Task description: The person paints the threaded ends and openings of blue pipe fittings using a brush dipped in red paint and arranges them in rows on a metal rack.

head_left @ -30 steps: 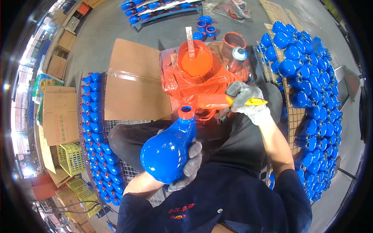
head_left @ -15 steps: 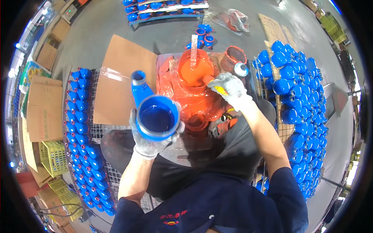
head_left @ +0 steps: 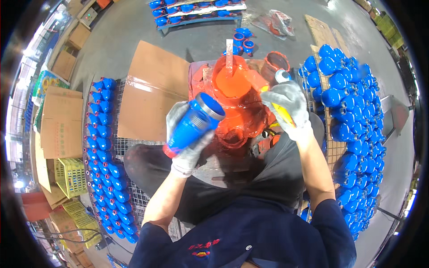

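Observation:
A blue-painted metal pipe fitting (head_left: 193, 125) is tilted in my gloved left hand (head_left: 189, 156), fingers wrapped round its body. Its wide threaded mouth faces up and right, and a red-coated end shows at the lower left. My gloved right hand (head_left: 289, 103) is closed on a yellow-handled paintbrush (head_left: 284, 114). The brush's orange-coated head lies just over the right rim of an open tub of orange paint (head_left: 232, 85). A pale flat strip (head_left: 229, 56) stands up at the tub's far side. The fitting is apart from the brush.
Blue fittings stand in rows on a mesh rack (head_left: 103, 143) at my left and are heaped on another (head_left: 353, 134) at my right. A cardboard sheet (head_left: 154, 94) lies left of the tub. A paint-crusted pot (head_left: 275, 62) and a small can (head_left: 283, 76) stand right of it.
My left hand has turned the fitting, so its wide mouth now points up and right and a red end shows. The brush head has lifted away from the paint toward the tub's right rim.

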Motion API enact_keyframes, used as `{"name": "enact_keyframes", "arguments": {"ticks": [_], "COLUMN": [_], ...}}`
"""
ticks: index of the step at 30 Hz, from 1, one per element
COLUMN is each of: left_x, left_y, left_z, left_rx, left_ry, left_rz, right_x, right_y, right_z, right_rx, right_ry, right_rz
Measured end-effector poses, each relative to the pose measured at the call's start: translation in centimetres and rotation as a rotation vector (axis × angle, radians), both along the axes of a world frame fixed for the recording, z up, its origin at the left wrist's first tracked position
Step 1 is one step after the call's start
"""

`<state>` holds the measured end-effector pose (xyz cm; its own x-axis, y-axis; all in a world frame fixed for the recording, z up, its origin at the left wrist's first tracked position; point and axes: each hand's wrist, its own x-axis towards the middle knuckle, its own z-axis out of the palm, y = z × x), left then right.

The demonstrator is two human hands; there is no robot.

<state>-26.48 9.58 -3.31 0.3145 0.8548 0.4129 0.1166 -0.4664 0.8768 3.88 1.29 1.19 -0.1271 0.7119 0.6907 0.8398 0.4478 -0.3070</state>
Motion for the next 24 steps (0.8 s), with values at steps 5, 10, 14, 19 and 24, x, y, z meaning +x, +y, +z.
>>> {"name": "enact_keyframes", "arguments": {"ticks": [5,10,14,19,24], "left_x": [1.0,0.8,0.8,1.0,0.8], "left_y": [-1.7,-3.6,-4.8,-5.0,-5.2], "left_z": [1.6,2.6,2.7,2.8,2.7], "left_rx": [0.626,0.818,0.868,0.920,0.801], "left_ry": [0.103,0.232,0.262,0.281,0.263], "left_rz": [-0.168,-0.365,-0.428,-0.438,-0.389], "right_x": [-2.2,-3.9,-4.0,-4.8,-5.2], "right_y": [-3.6,-4.2,-3.9,-4.6,-6.6], "right_z": [6.6,9.7,8.8,8.4,9.4], "right_rx": [0.224,-0.171,-0.293,-0.283,-0.469], "right_ry": [0.165,0.466,0.529,0.414,0.513], "right_rz": [-0.005,-0.034,0.044,-0.013,0.023]}}
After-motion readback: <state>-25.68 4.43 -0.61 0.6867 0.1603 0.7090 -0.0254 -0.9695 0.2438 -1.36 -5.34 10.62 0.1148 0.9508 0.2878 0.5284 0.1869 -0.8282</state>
